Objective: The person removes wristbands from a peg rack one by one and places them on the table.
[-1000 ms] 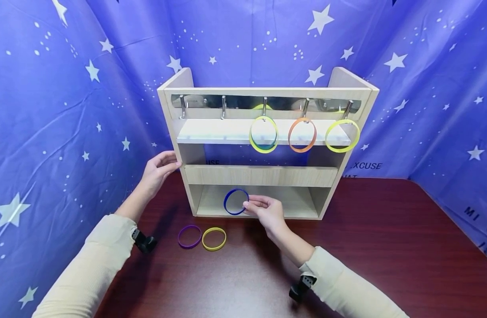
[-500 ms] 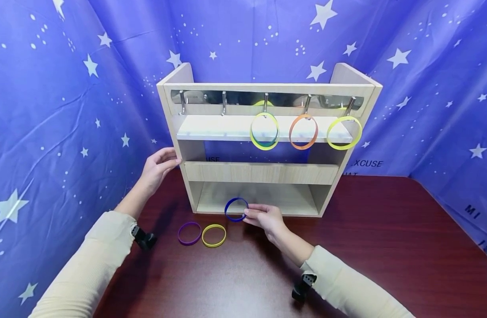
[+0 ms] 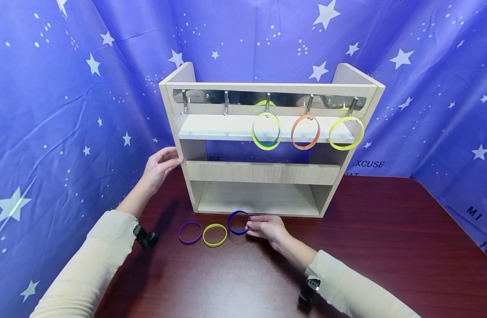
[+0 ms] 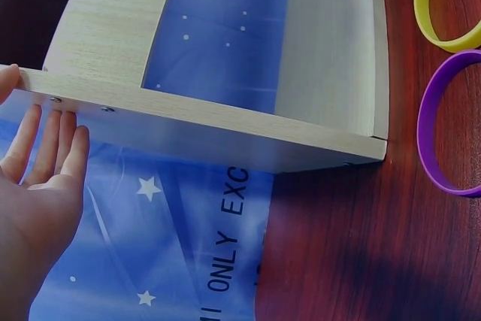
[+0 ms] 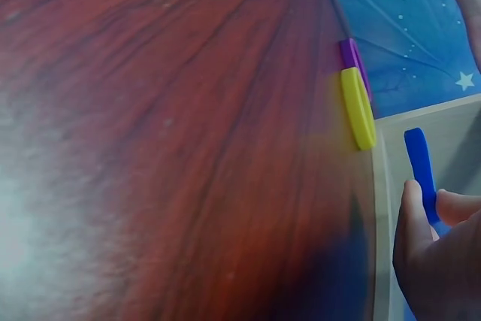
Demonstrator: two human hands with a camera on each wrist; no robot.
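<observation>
My right hand (image 3: 269,229) pinches a blue silicone wristband (image 3: 229,223) by its right side, low over the table near the front of a wooden rack (image 3: 263,173). In the right wrist view, thumb and fingers close on the end of the blue band (image 5: 419,157). My left hand (image 3: 157,170) touches the rack's left side panel, with straight fingers against its outer face and the thumb at its front edge, as the left wrist view shows. A yellow wristband (image 3: 214,245) and a purple wristband (image 3: 190,243) lie on the table left of the blue one.
Along the rack's top runs a metal strip (image 3: 243,98) with several hooks. A yellow band (image 3: 253,132) and a green band (image 3: 269,144) hang at the middle hook, an orange band (image 3: 292,133) and another yellow band (image 3: 343,148) further right. A starry blue curtain (image 3: 243,39) stands behind.
My right hand has lowered the blue wristband from in front of the rack's bottom shelf toward the table, close to the yellow band. The left hand has stayed at the side panel.
</observation>
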